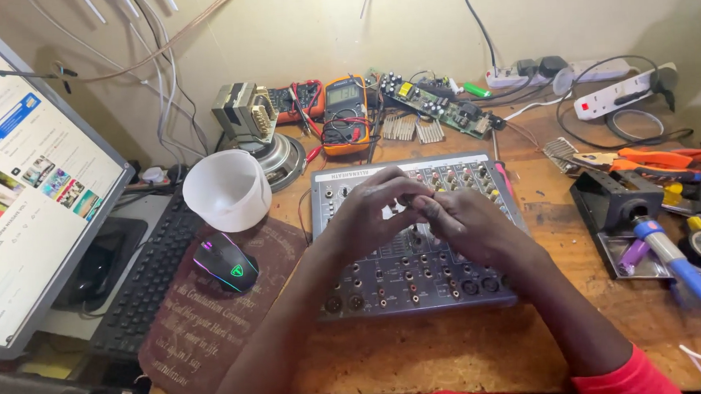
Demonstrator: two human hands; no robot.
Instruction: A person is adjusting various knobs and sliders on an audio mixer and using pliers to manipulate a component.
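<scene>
Both forearms reach in from the near edge, and the left hand [367, 212] and right hand [464, 223] meet fingertip to fingertip above the grey audio mixer [415, 285], pinching something too small to make out. Directly beneath them lies its knob panel. Left of the hands sits a mouse [226, 263]; right, a soldering iron [678, 264].

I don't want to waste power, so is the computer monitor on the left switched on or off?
On. The monitor shows a lit white page with coloured pictures and a blue banner. The mouse beside the keyboard glows along its edges too.
</scene>
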